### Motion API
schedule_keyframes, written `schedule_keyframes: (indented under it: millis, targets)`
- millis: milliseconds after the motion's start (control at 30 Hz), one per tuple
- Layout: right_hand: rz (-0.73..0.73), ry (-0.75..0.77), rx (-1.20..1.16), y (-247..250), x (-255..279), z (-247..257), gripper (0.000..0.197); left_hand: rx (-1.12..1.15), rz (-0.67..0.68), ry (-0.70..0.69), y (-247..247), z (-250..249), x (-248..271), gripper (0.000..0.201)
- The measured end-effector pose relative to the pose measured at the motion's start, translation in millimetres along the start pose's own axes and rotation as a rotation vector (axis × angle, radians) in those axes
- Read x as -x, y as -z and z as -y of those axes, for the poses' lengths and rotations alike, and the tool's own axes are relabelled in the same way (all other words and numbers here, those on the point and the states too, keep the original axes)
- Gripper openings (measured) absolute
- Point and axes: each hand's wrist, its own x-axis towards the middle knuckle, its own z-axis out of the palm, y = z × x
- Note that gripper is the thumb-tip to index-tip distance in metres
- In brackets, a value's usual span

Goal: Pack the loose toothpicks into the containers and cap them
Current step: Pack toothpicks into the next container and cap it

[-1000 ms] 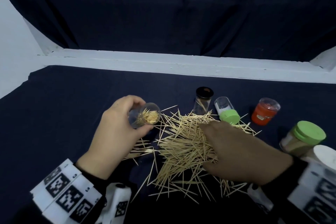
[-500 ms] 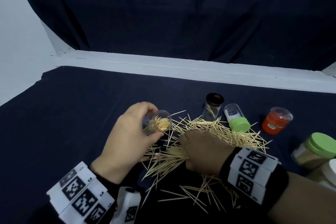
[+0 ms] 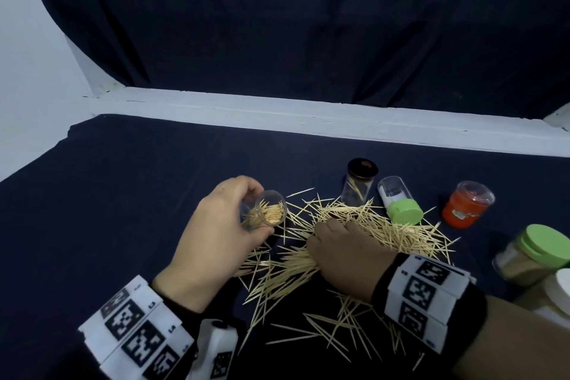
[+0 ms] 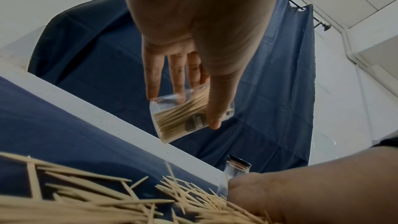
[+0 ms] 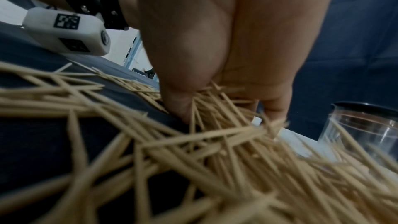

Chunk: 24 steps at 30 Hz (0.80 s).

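Dim, soft focus (wrist views blurred).

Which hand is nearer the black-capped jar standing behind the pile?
Right. The right hand grips toothpicks just in front of the black-capped jar; the left hand holds an open clear container farther off, to the jar's left.

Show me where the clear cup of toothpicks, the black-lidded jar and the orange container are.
clear cup point(image 3: 265, 213), head view: on its open mouth, showing toothpick ends.
black-lidded jar point(image 3: 362, 167), head view: on the dark lid.
orange container point(image 3: 462, 211), head view: on its orange side wall.
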Motion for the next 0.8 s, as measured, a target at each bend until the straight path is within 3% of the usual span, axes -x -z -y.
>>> schedule_keyframes:
  millis: [167,400,800]
  targets:
    - [-0.061,-0.056,-0.123,7,3,-9,0.031,-0.061,0.029,0.026,0,4,-2,0.044]
    - [-0.216,-0.095,-0.207,43,18,-21,0.006,-0.097,0.072,0.076,-1,3,-4,0.044]
    - [-0.176,-0.053,-0.121,53,13,-24,0.020,-0.098,0.162,0.042,-9,-12,-3,0.041]
